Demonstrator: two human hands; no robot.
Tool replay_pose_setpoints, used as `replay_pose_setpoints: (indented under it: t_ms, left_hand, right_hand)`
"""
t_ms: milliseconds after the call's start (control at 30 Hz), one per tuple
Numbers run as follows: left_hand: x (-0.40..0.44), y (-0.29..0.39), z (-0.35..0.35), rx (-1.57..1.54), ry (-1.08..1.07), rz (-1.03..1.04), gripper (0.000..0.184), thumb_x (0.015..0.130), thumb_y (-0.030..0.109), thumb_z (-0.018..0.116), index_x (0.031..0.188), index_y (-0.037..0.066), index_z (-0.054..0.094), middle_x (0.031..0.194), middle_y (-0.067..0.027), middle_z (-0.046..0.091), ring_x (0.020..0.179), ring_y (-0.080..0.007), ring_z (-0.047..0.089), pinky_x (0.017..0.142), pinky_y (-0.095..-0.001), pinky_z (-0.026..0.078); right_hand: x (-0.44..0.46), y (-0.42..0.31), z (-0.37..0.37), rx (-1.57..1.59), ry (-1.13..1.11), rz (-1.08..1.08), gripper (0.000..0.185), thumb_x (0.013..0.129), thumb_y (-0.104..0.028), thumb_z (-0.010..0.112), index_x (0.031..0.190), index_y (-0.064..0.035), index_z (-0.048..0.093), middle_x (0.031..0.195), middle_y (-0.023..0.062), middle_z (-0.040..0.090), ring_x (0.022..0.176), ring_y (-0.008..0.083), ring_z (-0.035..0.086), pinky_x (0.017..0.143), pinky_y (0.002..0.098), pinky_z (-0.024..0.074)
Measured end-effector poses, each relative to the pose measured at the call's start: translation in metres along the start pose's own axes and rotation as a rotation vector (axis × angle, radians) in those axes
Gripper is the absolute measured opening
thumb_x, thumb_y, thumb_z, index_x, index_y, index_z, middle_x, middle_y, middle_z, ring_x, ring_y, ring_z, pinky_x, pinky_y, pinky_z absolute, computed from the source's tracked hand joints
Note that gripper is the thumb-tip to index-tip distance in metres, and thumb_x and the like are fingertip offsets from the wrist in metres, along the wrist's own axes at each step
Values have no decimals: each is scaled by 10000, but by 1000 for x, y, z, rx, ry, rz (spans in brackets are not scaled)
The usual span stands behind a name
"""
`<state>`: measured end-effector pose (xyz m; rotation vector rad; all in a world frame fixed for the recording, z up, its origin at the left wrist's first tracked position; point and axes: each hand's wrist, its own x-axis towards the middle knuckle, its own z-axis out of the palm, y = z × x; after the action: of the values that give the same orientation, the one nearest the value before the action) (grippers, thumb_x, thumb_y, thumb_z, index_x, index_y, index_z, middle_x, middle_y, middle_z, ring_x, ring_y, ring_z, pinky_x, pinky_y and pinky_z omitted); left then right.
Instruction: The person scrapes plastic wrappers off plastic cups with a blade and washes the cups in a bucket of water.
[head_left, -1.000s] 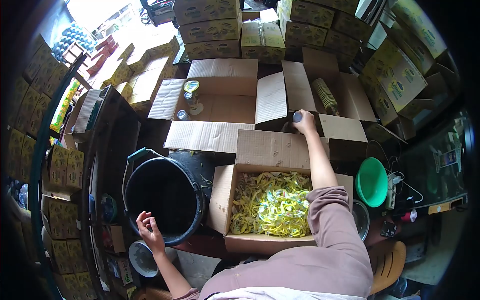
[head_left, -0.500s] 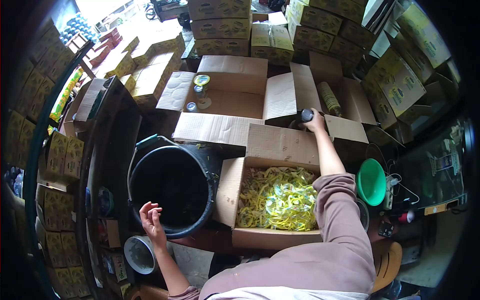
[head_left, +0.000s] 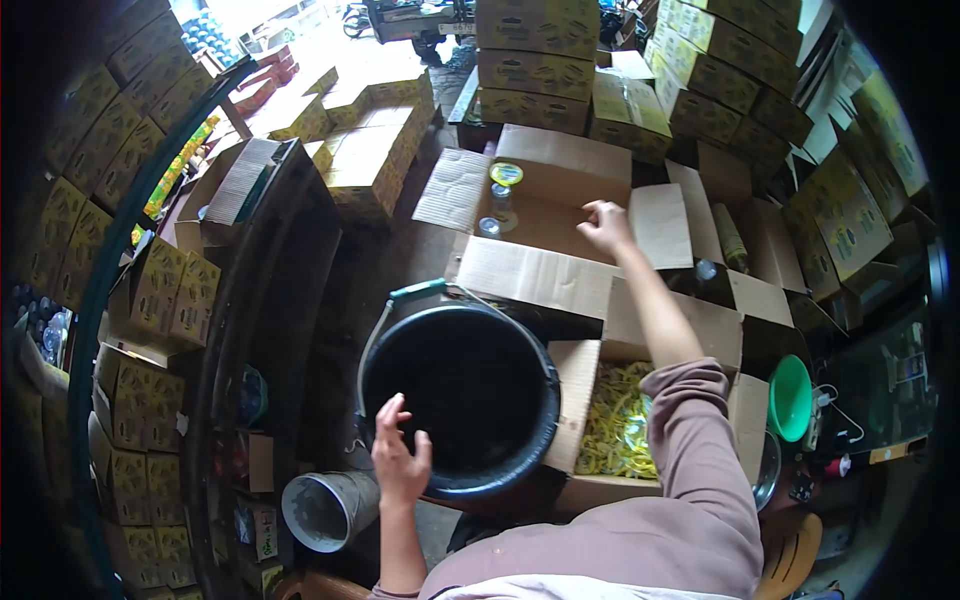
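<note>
My right hand [head_left: 607, 229] is over an open cardboard box [head_left: 545, 262], its fingers curled together; whatever they hold, if anything, is hidden. Inside that box, along its left side, stand clear plastic containers [head_left: 502, 205] and one with a yellow printed lid [head_left: 507, 175]. My left hand [head_left: 402, 458] hovers at the near left rim of a large black bucket [head_left: 553, 415], fingers apart and holding nothing. Right of the bucket, a carton of tangled yellow strips [head_left: 612, 425] is partly covered by my right sleeve. A clear round-topped container [head_left: 706, 270] stands between the box flaps.
A stack of nested cups [head_left: 731, 238] leans inside another open box at right. Near my right side is a green bowl [head_left: 790, 398]. A dirty grey pail [head_left: 318, 512] stands at lower left. Printed cartons [head_left: 535, 72] are piled at the back and both sides.
My right hand has left the dark container between the boxes and moved left over the open box. My left hand remains by the bucket's rim. The view has swung left.
</note>
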<state>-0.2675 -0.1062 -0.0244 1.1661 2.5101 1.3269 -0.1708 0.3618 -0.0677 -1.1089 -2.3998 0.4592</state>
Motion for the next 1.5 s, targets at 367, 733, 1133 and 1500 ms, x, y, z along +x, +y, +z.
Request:
replay_pose_setpoints:
  t_ms: [367, 733, 1133, 1500]
  left_hand:
    - [10, -12, 0, 58, -61, 10, 320, 665, 83, 639, 956, 65, 509, 894, -89, 558, 762, -219, 573, 687, -323, 457]
    - [5, -10, 0, -41, -12, 5, 233, 679, 71, 631, 888, 61, 526, 818, -79, 560, 708, -213, 573, 635, -318, 456]
    - [-24, 72, 54, -1216, -297, -191, 636, 778, 164, 597, 1292, 51, 240, 1263, -166, 381, 1142, -250, 415, 934, -381, 361]
    - [-47, 88, 76, -1514, -391, -149, 463, 857, 306, 485, 1231, 58, 373, 1147, -83, 465, 1033, -206, 468, 863, -428, 407]
  right_hand:
    - [62, -110, 165, -76, -374, 140, 407, 662, -196, 667, 1059, -140, 601, 1093, 127, 572, 1016, 269, 549, 883, 354, 451]
    - [-1, -36, 31, 143, 225, -3, 314, 674, -135, 675, 980, -109, 610, 909, 95, 645, 816, 202, 632, 731, 326, 507]
    - [-283, -121, -71, 1850, 257, -49, 351, 856, -140, 542, 1173, -44, 427, 1086, 40, 480, 1015, 194, 519, 895, 366, 454]
    - [-440, -55, -109, 182, 801, 135, 159, 742, -103, 651, 829, -33, 538, 852, 99, 529, 785, 212, 526, 734, 313, 427]
